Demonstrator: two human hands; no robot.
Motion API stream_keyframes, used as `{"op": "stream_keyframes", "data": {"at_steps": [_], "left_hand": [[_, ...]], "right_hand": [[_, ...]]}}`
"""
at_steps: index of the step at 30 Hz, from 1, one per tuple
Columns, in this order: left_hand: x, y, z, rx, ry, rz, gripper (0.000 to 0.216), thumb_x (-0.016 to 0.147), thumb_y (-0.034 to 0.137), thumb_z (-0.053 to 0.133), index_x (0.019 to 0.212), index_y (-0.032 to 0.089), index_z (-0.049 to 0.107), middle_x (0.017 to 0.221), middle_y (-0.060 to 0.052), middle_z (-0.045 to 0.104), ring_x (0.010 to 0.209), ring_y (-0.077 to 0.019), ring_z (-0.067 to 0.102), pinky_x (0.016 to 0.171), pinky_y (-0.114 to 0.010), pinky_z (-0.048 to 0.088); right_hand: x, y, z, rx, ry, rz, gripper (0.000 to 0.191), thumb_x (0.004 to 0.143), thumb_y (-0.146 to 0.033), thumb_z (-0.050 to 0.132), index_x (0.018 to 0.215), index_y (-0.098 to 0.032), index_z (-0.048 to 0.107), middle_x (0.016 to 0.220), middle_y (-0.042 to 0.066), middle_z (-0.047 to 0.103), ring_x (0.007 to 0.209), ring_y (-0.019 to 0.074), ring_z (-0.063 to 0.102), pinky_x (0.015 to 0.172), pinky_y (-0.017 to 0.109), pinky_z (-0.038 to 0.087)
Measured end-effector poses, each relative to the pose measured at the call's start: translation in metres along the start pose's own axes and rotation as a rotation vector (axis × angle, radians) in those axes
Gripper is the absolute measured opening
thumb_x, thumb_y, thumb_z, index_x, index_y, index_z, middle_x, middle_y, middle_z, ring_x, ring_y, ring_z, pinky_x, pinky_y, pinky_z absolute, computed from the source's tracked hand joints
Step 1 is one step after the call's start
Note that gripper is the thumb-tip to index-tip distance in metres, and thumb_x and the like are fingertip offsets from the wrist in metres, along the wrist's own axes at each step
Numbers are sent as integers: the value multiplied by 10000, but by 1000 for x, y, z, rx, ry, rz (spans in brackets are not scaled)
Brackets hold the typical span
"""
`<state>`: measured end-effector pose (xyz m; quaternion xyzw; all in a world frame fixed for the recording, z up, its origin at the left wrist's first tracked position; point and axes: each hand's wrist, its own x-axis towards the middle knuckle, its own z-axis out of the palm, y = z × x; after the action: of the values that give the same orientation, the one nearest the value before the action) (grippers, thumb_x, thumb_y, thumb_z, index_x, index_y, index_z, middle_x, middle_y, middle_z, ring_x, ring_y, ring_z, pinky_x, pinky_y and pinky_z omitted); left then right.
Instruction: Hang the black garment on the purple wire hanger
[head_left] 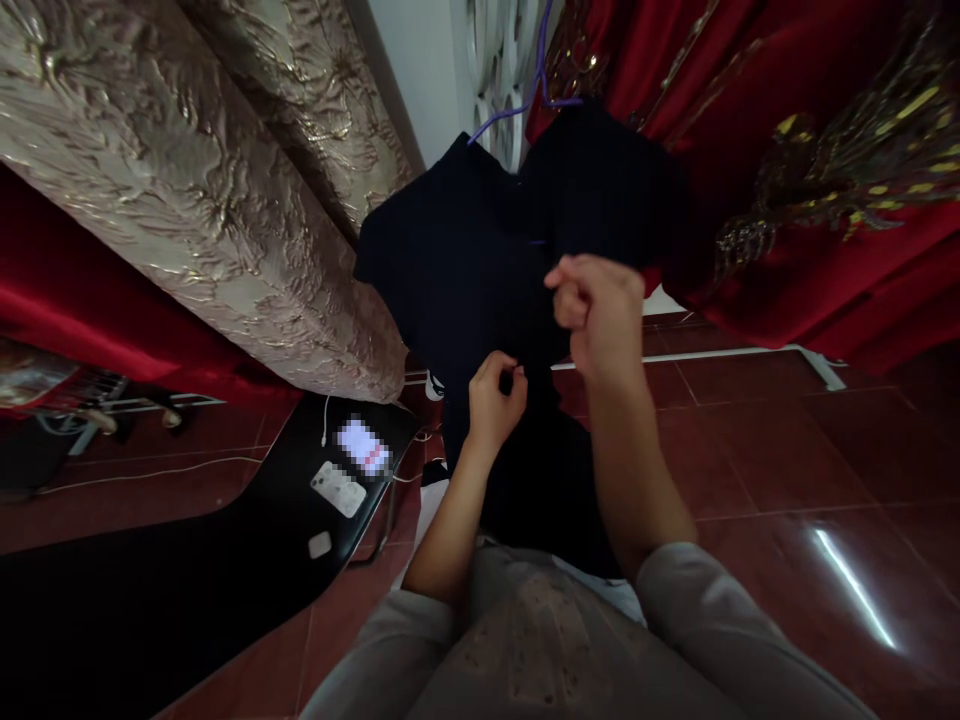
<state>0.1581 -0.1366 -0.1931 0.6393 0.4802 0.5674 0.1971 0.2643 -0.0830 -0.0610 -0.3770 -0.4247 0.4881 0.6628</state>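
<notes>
A dark navy garment (465, 250) hangs in front of me on a purple hanger (525, 100). My right hand (600, 310) is closed in a fist on the garment's front, near its middle. My left hand (495, 395) is lower, fingers pinched together on the dark fabric just below the right hand. The lower part of the garment drops behind my forearms toward my lap.
A gold embossed curtain (187, 180) hangs at the left. Red embroidered drapery (810, 170) fills the right. A black table (187, 560) at the lower left carries two phones (352, 470) and a cable. The floor is dark red tile (787, 470).
</notes>
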Motion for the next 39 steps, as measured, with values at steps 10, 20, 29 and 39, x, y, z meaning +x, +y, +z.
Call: {"op": "stream_keyframes", "data": {"at_steps": [10,20,29,39], "left_hand": [[77,6,-18,-102,-161,107,232,917,75,639,1117,192,632,1047,-58,674,897,-177,687,840,-297,528],[149,96,-42,-73,-42,276,78,1014,274,665,1005,199,686,999,-29,635,1018,-209,690,996,-367,541],[216,13,-132,-59,416,130,114,1077,189,557,1038,93,606,1025,4,617,1194,-152,588,1166,-344,396],[121,-91,-55,-528,190,-620,164,1009,208,554,855,174,599,773,-28,645,774,-146,681,836,-293,587]], "right_hand": [[40,-15,35,-89,-33,-220,309,992,-296,541,692,-224,555,493,-51,379,442,97,290,456,265,216],[36,-12,23,-198,-41,-425,313,912,-106,526,621,-204,587,526,-43,406,488,82,304,519,268,250],[24,47,7,-464,-133,-266,258,829,-114,577,583,-175,621,497,-46,444,485,72,359,521,259,233],[-22,73,-21,-99,-37,-24,237,835,-261,604,617,-180,654,483,-51,398,468,68,334,491,234,235]]}}
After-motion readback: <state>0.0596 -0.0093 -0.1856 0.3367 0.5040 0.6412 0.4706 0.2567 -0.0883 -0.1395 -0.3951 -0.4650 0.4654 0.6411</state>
